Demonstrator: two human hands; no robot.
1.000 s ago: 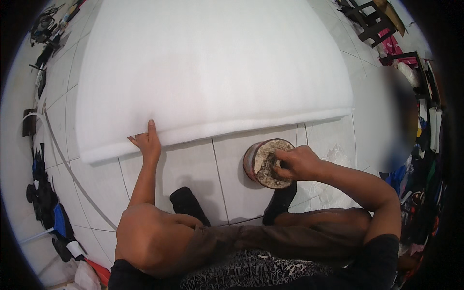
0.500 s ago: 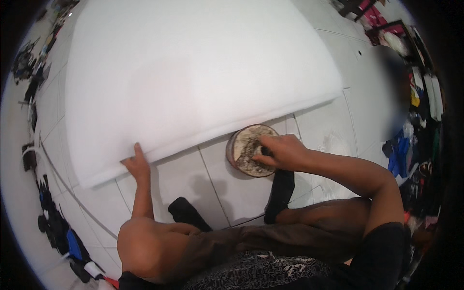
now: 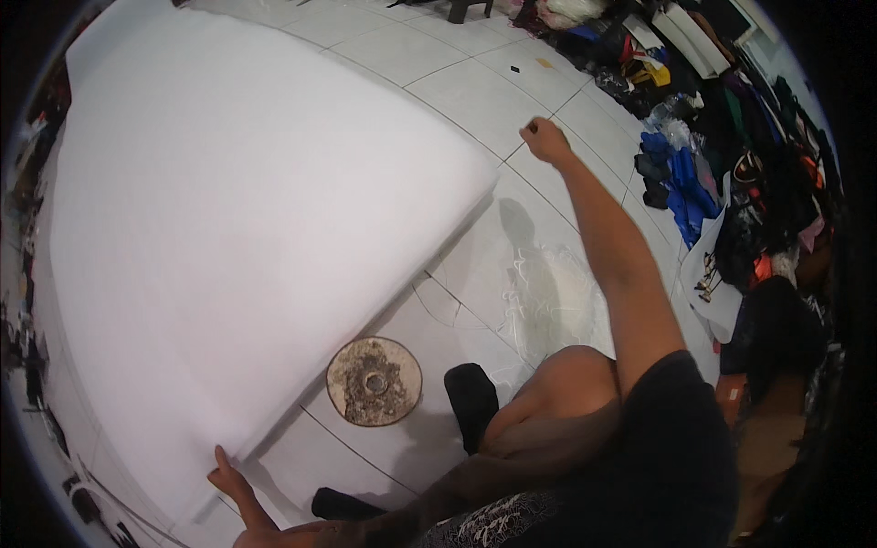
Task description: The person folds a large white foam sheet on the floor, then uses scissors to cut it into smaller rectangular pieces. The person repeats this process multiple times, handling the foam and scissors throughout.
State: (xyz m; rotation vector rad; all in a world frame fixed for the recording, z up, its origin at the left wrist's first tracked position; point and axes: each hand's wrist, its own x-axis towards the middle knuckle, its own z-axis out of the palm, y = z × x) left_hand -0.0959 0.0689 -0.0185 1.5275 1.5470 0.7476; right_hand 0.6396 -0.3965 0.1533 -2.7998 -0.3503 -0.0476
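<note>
A thick white padding sheet point(image 3: 247, 210) covers much of the tiled floor on the left. At its near edge my left hand point(image 3: 228, 479) rests on the sheet, index finger and thumb stretched apart; its other fingers are hard to make out. My right hand point(image 3: 548, 142) is raised past the sheet's right corner, arm extended, with its fingers closed in a pinch. What it holds, if anything, is too small to name. Between my feet and the sheet stands a round, spool-like thing point(image 3: 399, 365) with a stained, dirty top, a dark rim and a central hole; neither hand touches it.
Loose white threads point(image 3: 548, 306) lie on the tiles near my right knee. Along the right side are heaped clothes, bags and a blue bundle point(image 3: 690, 192). A dark stool point(image 3: 470, 9) stands at the far edge. My black-socked feet point(image 3: 471, 402) are beside the spool-like thing.
My right hand has left the top of the spool-like thing and swung up, away to the far right. The view has turned rightward. My left hand stays at the sheet's edge.
</note>
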